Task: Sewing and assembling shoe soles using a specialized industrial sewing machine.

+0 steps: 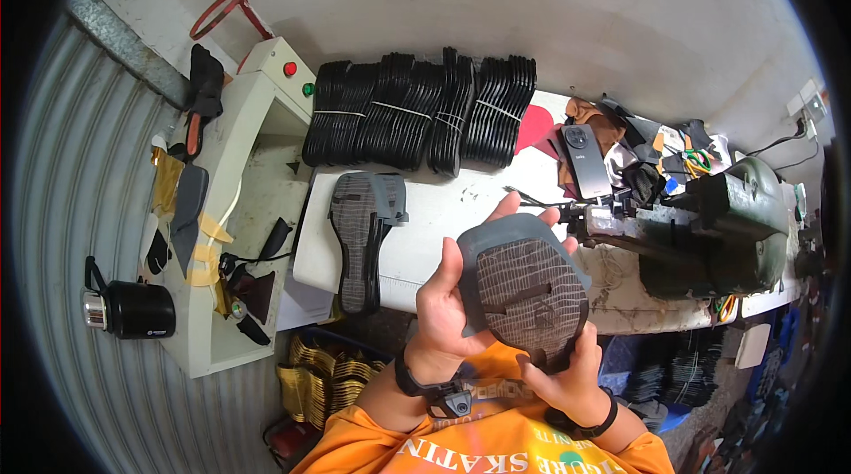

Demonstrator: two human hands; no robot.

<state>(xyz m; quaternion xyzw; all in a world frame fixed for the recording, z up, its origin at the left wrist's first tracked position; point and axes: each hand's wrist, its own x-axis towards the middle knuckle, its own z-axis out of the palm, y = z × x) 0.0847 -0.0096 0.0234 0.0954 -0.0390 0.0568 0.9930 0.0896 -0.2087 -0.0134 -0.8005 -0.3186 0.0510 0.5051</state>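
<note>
While between fingers (507, 205) and thumbs (448, 265), grey sole (530, 286)

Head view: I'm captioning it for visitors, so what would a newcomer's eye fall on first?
First, the patterned grey piece, held by the left hand and the right hand in front of the orange shirt. Next, the bundles of black soles in a row at the back of the white table. Then the red button and green button on the white cabinet at left.

Orange, white-lettered shirt (483, 447); black wristbands (409, 380) (one bears, seemingly, a camera (456, 405)).
</note>
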